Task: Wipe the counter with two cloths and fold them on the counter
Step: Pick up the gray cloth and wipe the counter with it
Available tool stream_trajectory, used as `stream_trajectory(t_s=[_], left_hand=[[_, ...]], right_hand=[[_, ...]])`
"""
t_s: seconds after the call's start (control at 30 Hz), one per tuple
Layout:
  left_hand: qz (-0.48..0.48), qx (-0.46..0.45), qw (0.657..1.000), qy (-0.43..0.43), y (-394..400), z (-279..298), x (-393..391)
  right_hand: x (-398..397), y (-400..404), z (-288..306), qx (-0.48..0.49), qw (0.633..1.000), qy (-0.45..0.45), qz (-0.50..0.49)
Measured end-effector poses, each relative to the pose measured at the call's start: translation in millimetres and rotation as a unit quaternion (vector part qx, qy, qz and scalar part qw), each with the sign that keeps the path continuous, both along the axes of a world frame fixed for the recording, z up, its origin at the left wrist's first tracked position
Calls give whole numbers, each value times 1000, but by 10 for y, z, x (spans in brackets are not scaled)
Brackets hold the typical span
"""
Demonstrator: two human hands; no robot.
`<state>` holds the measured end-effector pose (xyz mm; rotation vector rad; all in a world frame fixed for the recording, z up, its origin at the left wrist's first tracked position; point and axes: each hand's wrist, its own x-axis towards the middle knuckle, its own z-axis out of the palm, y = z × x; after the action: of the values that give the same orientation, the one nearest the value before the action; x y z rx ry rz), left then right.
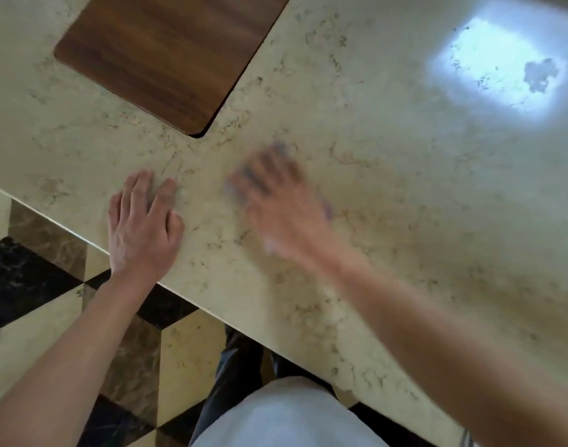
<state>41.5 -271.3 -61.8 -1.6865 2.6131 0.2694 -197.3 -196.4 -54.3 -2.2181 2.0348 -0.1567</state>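
Counter edge under left hand; right hand blurred.

Your right hand is a blur. It hides most of a bluish cloth, so you cannot tell its shape. The top edge cuts off the board.

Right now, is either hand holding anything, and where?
Right hand, blurred, presses flat on a bluish cloth; grip unclear. Left hand lies flat on the counter, empty.
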Motion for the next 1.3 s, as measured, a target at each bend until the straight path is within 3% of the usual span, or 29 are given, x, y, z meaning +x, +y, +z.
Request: stream_trajectory(t_s=[0.1, 0.2, 0.3, 0.37, 0.47, 0.63, 0.73, 0.77, 0.83, 0.9, 1.0, 1.07, 1.2, 1.3], left_hand=[[47, 19, 998, 49, 63, 83, -260], [-47, 29, 997, 60, 341, 122, -782], [-105, 39, 993, 37, 605, 37, -1001], [-98, 30, 995, 4, 664, -20, -967], [-105, 19, 994, -9, 664, -66, -930], [-118, 18, 993, -21, 641, -81, -924], [-116, 17, 993, -27, 641, -96, -912], [-117, 16, 993, -30, 637, -103, -915], [-115, 13, 993, -31, 636, -114, -928], [-116, 7, 993, -30, 644, -128, -936], [-116, 2, 993, -21, 645, -139, -937], [-114, 9, 993, -17, 639, -118, -930], [-108, 3, 994, -11, 644, -108, -955], [-98, 5, 995, -1, 651, -100, -963]], right_hand=[[511, 924, -9, 52, 991, -64, 104], [-153, 1013, -47, 68, 989, -30, 130], [-1297, 276, -42, 67, 996, 52, -3], [-1858, -126, 33, 64, 987, 41, -145], [-1531, -118, 13, 28, 976, 19, -217], [162, 1612, -68, 58, 994, -63, 64], [-221, 1810, -84, 84, 983, -55, 155], [-564, 1658, -100, 69, 990, -36, 120], [-1415, 1206, -86, 54, 998, 17, -41], [-2173, 842, -12, 61, 977, 57, -195], [-2156, 565, 35, 48, 959, 44, -277], [-1563, 728, 11, 24, 968, 30, -248], [-90, 1820, -129, 28, 998, -38, -33], [-268, 2246, -151, 49, 994, -43, 90]])
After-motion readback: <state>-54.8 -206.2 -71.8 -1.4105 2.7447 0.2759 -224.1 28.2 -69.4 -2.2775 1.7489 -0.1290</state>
